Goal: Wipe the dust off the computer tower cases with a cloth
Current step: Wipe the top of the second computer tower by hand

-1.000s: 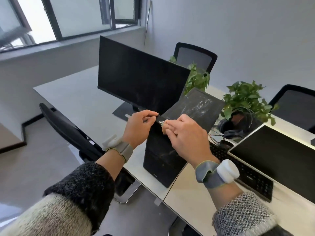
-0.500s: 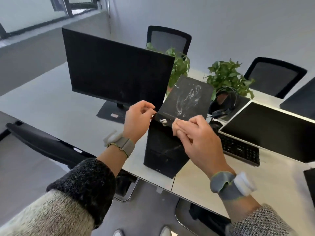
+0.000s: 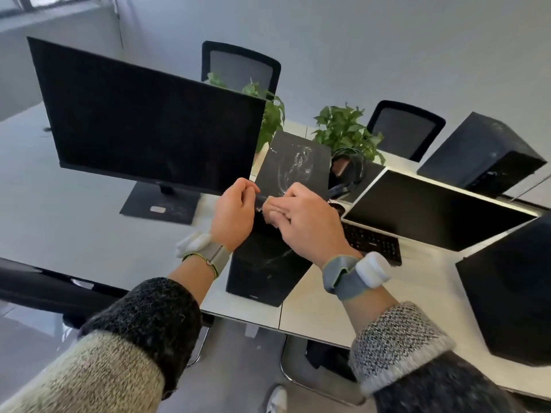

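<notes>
- Head view: the dusty tower case (image 3: 268, 263) stands at the edge of the desk (image 3: 89, 234), just under both hands. It looks heavy and rigid, so wiping should not shift it.
- A small pale scrap, probably the cloth (image 3: 261, 206), looks soft and light, best pinched at its edges.
- The left hand (image 3: 235, 216) and right hand (image 3: 307, 225) meet above the case, each pinching the scrap with curled fingertips, wrists raised.
</notes>
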Motion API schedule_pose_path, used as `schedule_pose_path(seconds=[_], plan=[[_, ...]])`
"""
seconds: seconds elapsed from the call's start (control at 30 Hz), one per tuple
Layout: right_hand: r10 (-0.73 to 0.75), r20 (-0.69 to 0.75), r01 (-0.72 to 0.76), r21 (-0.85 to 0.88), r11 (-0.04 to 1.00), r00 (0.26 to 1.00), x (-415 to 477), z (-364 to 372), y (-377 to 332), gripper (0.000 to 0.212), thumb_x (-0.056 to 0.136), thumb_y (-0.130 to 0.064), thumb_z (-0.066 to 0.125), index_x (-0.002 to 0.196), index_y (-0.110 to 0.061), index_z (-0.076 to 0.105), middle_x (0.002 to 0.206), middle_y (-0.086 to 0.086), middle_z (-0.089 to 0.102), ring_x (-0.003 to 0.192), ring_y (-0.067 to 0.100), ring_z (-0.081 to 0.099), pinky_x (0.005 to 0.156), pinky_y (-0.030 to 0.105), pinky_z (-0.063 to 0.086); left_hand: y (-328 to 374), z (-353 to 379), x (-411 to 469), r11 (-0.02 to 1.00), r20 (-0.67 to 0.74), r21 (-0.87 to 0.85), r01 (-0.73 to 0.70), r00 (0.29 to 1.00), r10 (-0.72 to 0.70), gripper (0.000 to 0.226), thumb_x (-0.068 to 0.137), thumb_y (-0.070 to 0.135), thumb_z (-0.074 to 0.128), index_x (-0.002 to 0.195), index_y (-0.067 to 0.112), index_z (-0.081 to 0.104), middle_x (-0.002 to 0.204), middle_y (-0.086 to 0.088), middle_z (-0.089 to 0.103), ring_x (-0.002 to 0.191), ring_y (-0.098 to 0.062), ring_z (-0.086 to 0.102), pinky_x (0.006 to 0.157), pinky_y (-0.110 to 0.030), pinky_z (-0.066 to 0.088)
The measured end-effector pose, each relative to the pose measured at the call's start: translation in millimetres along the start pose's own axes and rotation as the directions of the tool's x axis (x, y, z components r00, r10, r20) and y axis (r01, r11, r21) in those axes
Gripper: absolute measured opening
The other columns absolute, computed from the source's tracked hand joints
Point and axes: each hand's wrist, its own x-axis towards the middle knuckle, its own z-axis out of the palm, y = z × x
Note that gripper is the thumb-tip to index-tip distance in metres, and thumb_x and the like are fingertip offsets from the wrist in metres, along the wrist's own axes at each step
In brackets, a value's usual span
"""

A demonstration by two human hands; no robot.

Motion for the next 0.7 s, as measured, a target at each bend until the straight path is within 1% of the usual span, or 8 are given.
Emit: schedule_pose_path(seconds=[0.07,0.2,0.27,0.33,0.43,0.53,0.6,0.7], plan=[[-0.049,0.029,0.050,-0.029,0.998,0.998,17,5,-11,0.019,0.103,-0.040,0.054,0.093,-0.037,0.070,0.095,-0.007,0.045,0.084,0.013,0.049,0.069,0.043,0.055,-3,-4,3,1.000,0.028,-0.028,0.006,1.000,-0.005,0.022,0.109,0.017,0.046,0.100,0.010,0.065,0.073,0.003,0.061,0.060,0.003,0.053,0.057,-0.013,0.039],[-0.101,0.077,0.098,0.040,0.994,0.992,18,0,1,0.019,0.103,-0.045,0.054,0.101,-0.041,0.072,0.096,-0.008,0.048,0.083,0.013,0.050,0.072,0.042,0.055,-3,-6,5,1.000,0.051,0.002,0.020,0.999,-0.020,0.022,0.108,0.021,0.049,0.100,0.016,0.069,0.082,-0.005,0.070,0.069,-0.017,0.061,0.066,-0.035,0.051],[-0.110,0.081,0.101,0.116,0.988,0.991,6,-6,22,0.019,0.103,-0.043,0.057,0.111,-0.040,0.074,0.097,-0.010,0.050,0.086,0.015,0.057,0.074,0.043,0.056,2,-3,5,0.996,0.012,0.085,0.027,1.000,-0.029,0.022,0.106,0.016,0.048,0.100,0.020,0.069,0.072,0.001,0.063,0.058,-0.014,0.054,0.055,-0.031,0.044],[-0.101,0.081,0.086,0.176,0.981,0.992,-9,-12,48,0.021,0.103,-0.039,0.061,0.118,-0.040,0.076,0.099,-0.009,0.053,0.089,0.016,0.059,0.078,0.043,0.055,11,3,7,0.988,-0.052,0.119,0.100,0.994,-0.094,0.027,0.102,0.008,0.045,0.099,0.020,0.070,0.067,0.003,0.056,0.056,-0.011,0.049,0.054,-0.027,0.039],[-0.111,0.098,0.080,0.277,0.957,0.989,-26,-18,79,0.026,0.102,-0.036,0.066,0.126,-0.037,0.076,0.103,-0.013,0.055,0.094,0.011,0.059,0.083,0.038,0.054,22,14,12,0.966,-0.143,0.070,0.248,0.961,-0.236,0.033,0.094,0.004,0.040,0.095,0.020,0.069,0.076,-0.003,0.062,0.067,-0.019,0.056,0.059,-0.029,0.041],[-0.149,0.110,0.098,0.370,0.924,0.983,-29,-21,102,0.026,0.100,-0.032,0.070,0.125,-0.032,0.077,0.104,-0.013,0.059,0.096,0.005,0.058,0.085,0.026,0.049,33,31,16,0.937,-0.241,0.051,0.345,0.915,-0.323,0.032,0.092,0.009,0.039,0.095,0.022,0.068,0.089,-0.007,0.069,0.074,-0.021,0.063,0.060,-0.030,0.045],[-0.178,0.134,0.114,0.388,0.915,0.975,-28,-24,122,0.024,0.099,-0.032,0.070,0.122,-0.032,0.079,0.103,-0.012,0.062,0.096,0.004,0.059,0.085,0.025,0.048,37,39,18,0.913,-0.304,0.124,0.388,0.891,-0.338,0.031,0.093,0.013,0.038,0.096,0.026,0.066,0.092,-0.004,0.068,0.082,-0.024,0.063,0.071,-0.034,0.047],[-0.218,0.142,0.153,0.366,0.918,0.966,-20,-30,157,0.022,0.097,-0.033,0.069,0.115,-0.032,0.081,0.099,-0.009,0.064,0.094,0.009,0.062,0.086,0.037,0.055,38,35,21,0.867,-0.370,0.239,0.437,0.866,-0.335,0.031,0.090,0.013,0.041,0.098,0.026,0.068,0.095,0.001,0.061,0.092,-0.026,0.057,0.088,-0.042,0.049]])
